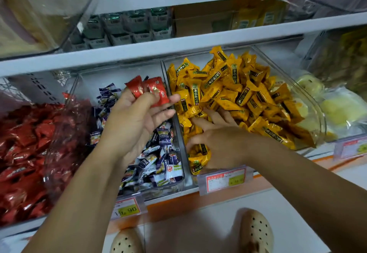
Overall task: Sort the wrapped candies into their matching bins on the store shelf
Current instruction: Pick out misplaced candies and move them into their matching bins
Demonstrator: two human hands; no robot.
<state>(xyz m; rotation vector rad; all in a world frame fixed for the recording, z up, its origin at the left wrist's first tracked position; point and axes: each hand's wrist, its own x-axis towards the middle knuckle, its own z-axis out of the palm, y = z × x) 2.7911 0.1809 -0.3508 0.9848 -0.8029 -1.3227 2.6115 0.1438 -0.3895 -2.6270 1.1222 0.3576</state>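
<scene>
Above the middle bin [111,77], two red candies [149,91] are pinched in the left hand [135,117]. Right hand [218,141] is laid on yellow candies [238,93] in the right bin [315,113], fingers spread, nothing gripped. Red bin [65,133] is at far left.

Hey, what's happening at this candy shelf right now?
A person is sorting candies at a store shelf. Their left hand holds a few red candies above the blue-and-white candy bin. Their right hand is down in the yellow candy bin, among the wrappers; whether it grips one is unclear. The red candy bin sits on the left.
</scene>
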